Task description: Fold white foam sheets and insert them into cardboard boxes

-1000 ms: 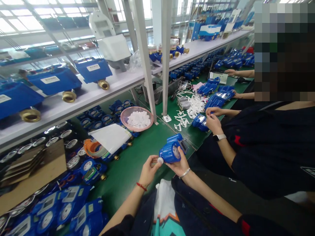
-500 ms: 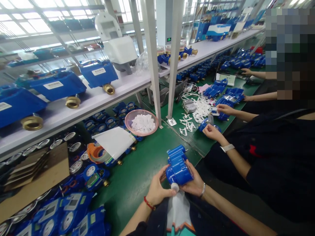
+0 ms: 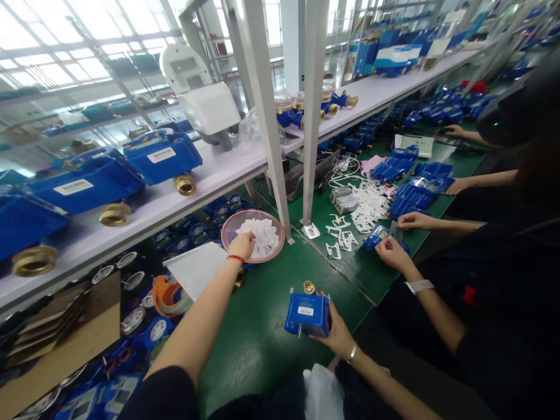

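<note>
green workbench (image 3: 258,350) carries a pink bowl (image 3: 276,239) of white parts (image 3: 265,245); white shelf (image 3: 219,175) carries blue water meters (image 3: 161,156)

We've got on a dark short-sleeved top (image 3: 164,398), forearms bare. L wrist (image 3: 233,255): thin red string bracelet (image 3: 235,257). R wrist (image 3: 347,357): slim silver bangle (image 3: 352,352). White fabric (image 3: 321,395) hangs at our front, can't tell if it's worn.

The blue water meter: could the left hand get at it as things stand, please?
Probably yes: the left hand, in the pink bowl, has only green bench mat between it and the blue water meter, held in the right hand.
</note>
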Motion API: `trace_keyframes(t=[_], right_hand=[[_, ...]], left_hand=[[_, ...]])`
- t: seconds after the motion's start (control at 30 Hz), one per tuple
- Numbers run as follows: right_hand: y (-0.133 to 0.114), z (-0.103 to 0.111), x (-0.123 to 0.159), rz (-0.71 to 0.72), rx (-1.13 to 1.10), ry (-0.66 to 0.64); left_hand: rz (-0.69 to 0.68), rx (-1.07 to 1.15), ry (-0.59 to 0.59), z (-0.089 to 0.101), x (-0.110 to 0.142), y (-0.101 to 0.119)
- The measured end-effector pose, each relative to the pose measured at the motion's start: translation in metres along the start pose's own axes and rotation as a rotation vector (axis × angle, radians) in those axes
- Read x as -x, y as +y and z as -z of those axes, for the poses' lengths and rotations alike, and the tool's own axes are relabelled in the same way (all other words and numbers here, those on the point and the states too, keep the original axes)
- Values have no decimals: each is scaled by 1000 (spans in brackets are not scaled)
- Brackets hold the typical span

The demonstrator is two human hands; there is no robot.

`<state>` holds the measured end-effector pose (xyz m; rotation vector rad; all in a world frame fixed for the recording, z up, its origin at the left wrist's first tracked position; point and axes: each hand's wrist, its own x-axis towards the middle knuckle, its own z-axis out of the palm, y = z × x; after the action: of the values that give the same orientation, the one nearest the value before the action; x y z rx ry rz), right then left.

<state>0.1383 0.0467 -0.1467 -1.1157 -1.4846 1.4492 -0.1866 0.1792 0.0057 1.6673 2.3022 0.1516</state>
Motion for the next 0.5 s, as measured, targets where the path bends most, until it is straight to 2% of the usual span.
trace_keyframes(t=[0.1,0.2,0.33,0.43,0.5], right_hand=[[26,5,7,52,19,-56],[38,12,13,-28,0,-86],[32,24,18,-92,-49,-124],[19,29,20,-176,-161,-103],[12,32,21,-279,-289,-57]], left_hand=[[96,-107,-105,-15,-47,-1],[138,-168,-162,-34,-64,-2],[123,-168,-109,-36,-63,-3],[110,-108,12,-21,-54,-6],[78,-40,51,-11,-43,-6]])
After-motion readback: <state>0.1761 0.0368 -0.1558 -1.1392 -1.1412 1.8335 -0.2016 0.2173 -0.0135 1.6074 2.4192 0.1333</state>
